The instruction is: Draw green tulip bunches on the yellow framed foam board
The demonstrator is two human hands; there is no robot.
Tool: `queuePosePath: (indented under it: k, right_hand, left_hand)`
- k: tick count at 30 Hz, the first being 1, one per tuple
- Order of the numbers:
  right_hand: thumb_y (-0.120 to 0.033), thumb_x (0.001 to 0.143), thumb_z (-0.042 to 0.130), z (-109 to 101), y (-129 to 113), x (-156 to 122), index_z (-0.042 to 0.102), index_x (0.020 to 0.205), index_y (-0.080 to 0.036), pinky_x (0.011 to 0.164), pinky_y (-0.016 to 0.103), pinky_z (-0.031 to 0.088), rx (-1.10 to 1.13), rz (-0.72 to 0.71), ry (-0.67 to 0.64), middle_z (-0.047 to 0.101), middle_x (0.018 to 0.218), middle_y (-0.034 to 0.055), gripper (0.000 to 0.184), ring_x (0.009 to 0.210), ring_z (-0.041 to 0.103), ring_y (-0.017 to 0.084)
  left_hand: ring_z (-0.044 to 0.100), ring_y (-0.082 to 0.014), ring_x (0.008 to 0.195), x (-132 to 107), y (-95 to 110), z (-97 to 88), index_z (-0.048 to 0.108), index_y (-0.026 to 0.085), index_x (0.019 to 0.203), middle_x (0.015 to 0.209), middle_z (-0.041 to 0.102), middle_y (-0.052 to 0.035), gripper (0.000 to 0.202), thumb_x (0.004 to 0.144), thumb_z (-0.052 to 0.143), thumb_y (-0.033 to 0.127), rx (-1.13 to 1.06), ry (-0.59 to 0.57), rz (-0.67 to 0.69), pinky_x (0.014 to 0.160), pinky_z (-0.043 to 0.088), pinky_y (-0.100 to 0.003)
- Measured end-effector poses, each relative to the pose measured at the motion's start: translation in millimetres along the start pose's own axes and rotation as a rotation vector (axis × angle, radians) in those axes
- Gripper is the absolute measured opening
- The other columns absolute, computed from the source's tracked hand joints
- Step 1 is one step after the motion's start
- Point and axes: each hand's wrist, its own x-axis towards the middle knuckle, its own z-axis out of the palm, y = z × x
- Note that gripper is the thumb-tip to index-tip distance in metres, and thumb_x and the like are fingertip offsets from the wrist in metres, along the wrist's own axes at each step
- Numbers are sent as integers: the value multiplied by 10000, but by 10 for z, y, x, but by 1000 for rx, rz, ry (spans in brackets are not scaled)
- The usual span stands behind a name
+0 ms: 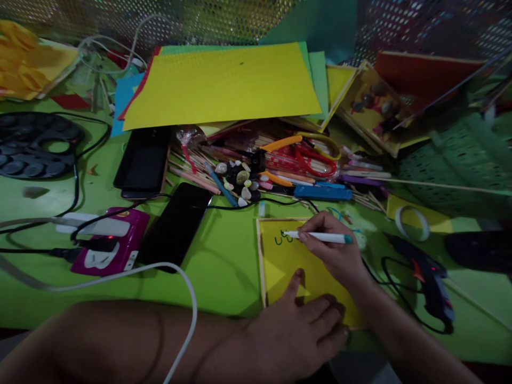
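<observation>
My right hand (334,253) grips a white marker with a teal cap (320,237), its tip on the top left of a small yellow card with a pale frame (280,261). Green marks show beside the tip. My left hand (298,333) lies flat on the card's lower edge, fingers spread, holding it down on the green table (224,261).
A black glue gun (430,280) with its cord lies right of the card, a tape ring (412,221) behind it. Sticks, scissors, pebbles and pens are piled behind. Two black phones (176,224), a pink power strip (110,242), a white cable and yellow sheets (224,85) sit left and behind.
</observation>
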Motion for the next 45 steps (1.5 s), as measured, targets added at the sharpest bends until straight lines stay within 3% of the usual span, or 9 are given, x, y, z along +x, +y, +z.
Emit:
queuePosePath:
  k: [16, 22, 34, 45]
  right_hand:
    - [-227, 827, 737, -3, -2, -5, 624, 768, -241, 549, 272, 424, 40, -7, 10, 643, 711, -8, 129, 615, 555, 155]
    - [-241, 816, 745, -35, 26, 9, 622, 767, -236, 575, 288, 423, 8, 0, 44, 626, 719, -1, 133, 672, 610, 182]
    - [-282, 815, 742, -13, -31, 31, 604, 762, -230, 524, 270, 373, -27, 3, 89, 580, 681, -16, 157, 585, 455, 141]
    - [-284, 818, 741, -17, -30, 25, 606, 755, -239, 524, 281, 363, -26, 18, 80, 564, 665, -21, 155, 577, 441, 146]
  left_hand:
    - [489, -223, 1423, 5, -17, -23, 580, 246, 1452, 1542, 576, -56, 433, 1106, 320, 272, 12, -2, -2, 1152, 391, -590]
    - [478, -246, 1430, -2, -21, -13, 566, 227, 1466, 1551, 563, -69, 441, 1099, 330, 286, -3, -9, 14, 1141, 388, -629]
    - [479, -231, 1430, 10, -12, -26, 576, 244, 1459, 1546, 572, -51, 446, 1106, 308, 282, 18, 3, 3, 1138, 408, -623]
    - [488, -232, 1419, 0, -15, -26, 581, 243, 1460, 1549, 576, -54, 447, 1107, 309, 279, 8, 7, 11, 1134, 404, -622]
